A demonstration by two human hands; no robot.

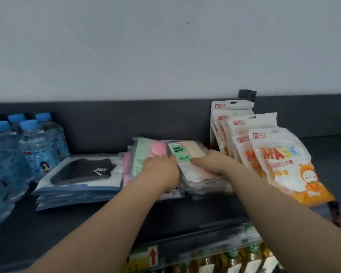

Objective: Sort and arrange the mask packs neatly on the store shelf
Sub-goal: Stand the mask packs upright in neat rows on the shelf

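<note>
Shelf (47, 223): bare dark strip along the front edge.
Water bottles (28, 142): far left, five blue caps.
Black mask packs (81, 174): one flat stack.
Left hand (159, 170): released, fingers flat on pastel mask packs (146, 150).
Right hand (211, 162): laid on FACE MASK pack (182, 154); grip cannot be told.
Orange MASK packs (283, 160): leaning row, far right, at least five.

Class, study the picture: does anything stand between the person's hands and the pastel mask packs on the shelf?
Nothing visible does. The left hand and the right hand both touch the clear-wrapped pastel mask packs lying in the middle piles.
</note>
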